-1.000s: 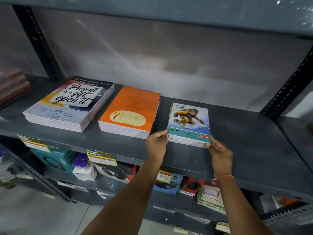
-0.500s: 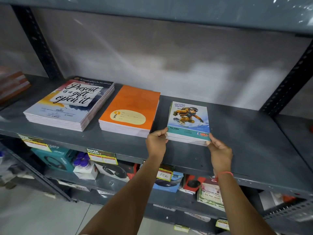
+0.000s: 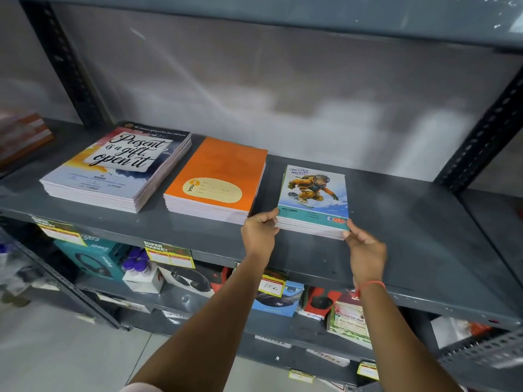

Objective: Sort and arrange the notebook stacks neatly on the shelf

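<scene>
Resting on shelf (image 3: 424, 239): three notebook stacks (image 3: 312, 199).

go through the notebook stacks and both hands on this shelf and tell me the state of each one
Lettered-cover stack: flat, untouched, leftmost.
Orange stack: flat, untouched, middle.
Snowboarder-cover stack: flat, gripped at both front corners.
Left hand: holding its front-left corner.
Right hand: holding its front-right corner.
</scene>
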The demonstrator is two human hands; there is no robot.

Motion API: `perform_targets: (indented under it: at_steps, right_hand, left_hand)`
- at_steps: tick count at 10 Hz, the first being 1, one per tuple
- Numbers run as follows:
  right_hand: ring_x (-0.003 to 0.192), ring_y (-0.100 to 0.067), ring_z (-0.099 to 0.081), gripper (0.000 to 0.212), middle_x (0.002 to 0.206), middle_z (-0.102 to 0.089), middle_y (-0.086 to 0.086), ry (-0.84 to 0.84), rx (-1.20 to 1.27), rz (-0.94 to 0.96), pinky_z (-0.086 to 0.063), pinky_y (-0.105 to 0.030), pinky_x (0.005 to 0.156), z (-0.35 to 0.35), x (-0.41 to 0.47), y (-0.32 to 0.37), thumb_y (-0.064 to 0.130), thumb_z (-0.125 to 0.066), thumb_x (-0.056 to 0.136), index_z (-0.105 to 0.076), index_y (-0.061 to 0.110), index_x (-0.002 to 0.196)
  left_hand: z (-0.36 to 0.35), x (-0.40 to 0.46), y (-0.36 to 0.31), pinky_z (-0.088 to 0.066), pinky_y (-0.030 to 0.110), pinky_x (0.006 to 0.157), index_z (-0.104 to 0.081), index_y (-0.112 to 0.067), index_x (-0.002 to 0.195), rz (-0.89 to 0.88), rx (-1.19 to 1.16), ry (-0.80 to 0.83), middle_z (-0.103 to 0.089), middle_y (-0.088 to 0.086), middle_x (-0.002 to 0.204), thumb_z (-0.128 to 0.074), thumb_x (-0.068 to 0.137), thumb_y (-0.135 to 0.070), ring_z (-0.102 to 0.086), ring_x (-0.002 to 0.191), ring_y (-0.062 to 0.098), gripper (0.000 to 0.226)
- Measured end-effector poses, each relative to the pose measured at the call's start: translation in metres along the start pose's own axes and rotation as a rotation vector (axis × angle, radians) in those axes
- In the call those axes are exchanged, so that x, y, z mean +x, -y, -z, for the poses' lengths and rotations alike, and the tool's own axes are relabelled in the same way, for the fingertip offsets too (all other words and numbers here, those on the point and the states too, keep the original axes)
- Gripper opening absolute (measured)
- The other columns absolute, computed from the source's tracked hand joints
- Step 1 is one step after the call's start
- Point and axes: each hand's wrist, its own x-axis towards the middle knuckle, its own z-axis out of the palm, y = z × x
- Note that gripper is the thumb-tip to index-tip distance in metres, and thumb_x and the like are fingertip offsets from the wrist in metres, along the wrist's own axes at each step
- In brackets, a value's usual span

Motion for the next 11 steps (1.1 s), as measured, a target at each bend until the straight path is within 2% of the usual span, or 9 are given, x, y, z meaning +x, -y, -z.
perform_targets:
  at_steps: [1,2,4,6,7,8,9,10,11]
  right_hand:
    - [0.091,-0.01,-0.059,0.032,0.103,-0.063,0.004,-0.015,-0.002,0.024,-0.046,-0.015,0.085,-0.001,-0.001,0.001,0.005,-0.059,0.086,-0.063,0.01,0.117]
    - [0.092,-0.012,-0.058,0.03,0.101,-0.061,0.004,-0.041,-0.015,0.047,-0.045,0.001,0.067,-0.001,0.001,0.0,0.004,-0.059,0.086,-0.064,0.008,0.116]
    - [0.084,-0.01,-0.058,0.028,0.099,-0.061,0.004,-0.066,-0.027,0.05,-0.042,0.005,0.054,-0.002,0.002,-0.003,0.005,-0.059,0.087,-0.065,0.009,0.115]
    - [0.069,-0.005,-0.053,0.025,0.091,-0.063,0.009,-0.109,-0.022,0.029,-0.043,0.0,0.053,-0.005,0.004,-0.003,0.008,-0.059,0.088,-0.069,0.013,0.11]
    - [0.073,-0.005,-0.056,0.026,0.098,-0.063,0.007,-0.106,-0.046,0.043,-0.045,-0.002,0.056,-0.003,0.002,-0.005,0.009,-0.058,0.088,-0.068,0.014,0.111]
    - [0.078,-0.007,-0.055,0.028,0.103,-0.064,0.004,-0.085,-0.072,0.043,-0.046,-0.011,0.068,-0.002,0.0,-0.002,0.009,-0.054,0.09,-0.067,0.016,0.114]
    - [0.095,-0.011,-0.055,0.033,0.114,-0.065,-0.003,-0.048,-0.128,0.033,-0.042,-0.021,0.098,0.002,-0.012,0.007,0.006,-0.047,0.093,-0.063,0.016,0.12]
    - [0.103,-0.022,-0.058,0.038,0.125,-0.063,-0.01,-0.05,-0.252,0.081,-0.033,-0.021,0.099,0.004,-0.039,0.013,0.002,-0.04,0.094,-0.059,0.013,0.125]
    - [0.126,-0.034,-0.047,0.044,0.14,-0.05,-0.014,-0.059,-0.413,0.185,-0.035,-0.037,0.106,0.002,-0.069,0.031,-0.001,-0.036,0.093,-0.052,0.015,0.132]
  left_hand:
    - [0.0,-0.001,0.0,-0.055,0.014,0.065,-0.069,-0.009,0.105,-0.013,0.016,-0.004,-0.066,0.003,0.1,-0.057,0.086,-0.004,-0.06,0.095,0.017,0.023]
    - [0.0,-0.002,0.001,-0.055,0.013,0.065,-0.069,-0.009,0.104,-0.026,0.03,-0.011,-0.065,0.0,0.096,-0.058,0.086,-0.005,-0.059,0.094,0.016,0.022]
    - [-0.002,-0.004,-0.002,-0.056,0.016,0.069,-0.069,-0.007,0.104,-0.033,0.036,-0.029,-0.063,0.0,0.094,-0.057,0.086,-0.003,-0.059,0.095,0.017,0.022]
    - [-0.002,-0.004,-0.002,-0.055,0.011,0.064,-0.068,-0.007,0.105,-0.041,0.025,-0.033,-0.067,0.007,0.104,-0.057,0.086,-0.004,-0.06,0.096,0.017,0.023]
    - [-0.001,-0.004,-0.003,-0.053,0.01,0.063,-0.068,-0.006,0.105,-0.026,0.005,-0.028,-0.068,0.009,0.106,-0.056,0.087,-0.003,-0.06,0.094,0.016,0.022]
    - [-0.001,-0.005,-0.003,-0.053,0.01,0.065,-0.065,-0.006,0.11,-0.036,0.009,0.006,-0.067,0.011,0.112,-0.055,0.087,-0.003,-0.059,0.094,0.014,0.025]
    - [0.004,-0.013,-0.006,-0.049,0.015,0.071,-0.059,-0.008,0.12,-0.12,0.208,0.059,-0.065,0.01,0.12,-0.05,0.091,-0.007,-0.057,0.093,0.015,0.031]
    - [0.021,-0.033,-0.014,-0.052,0.027,0.08,-0.054,-0.013,0.126,-0.326,0.698,0.165,-0.064,0.011,0.123,-0.041,0.095,-0.019,-0.062,0.095,0.024,0.034]
    - [0.043,-0.048,-0.033,-0.052,0.041,0.086,-0.044,-0.016,0.131,-0.684,1.108,0.348,-0.053,0.007,0.137,-0.031,0.096,-0.026,-0.061,0.107,0.033,0.039]
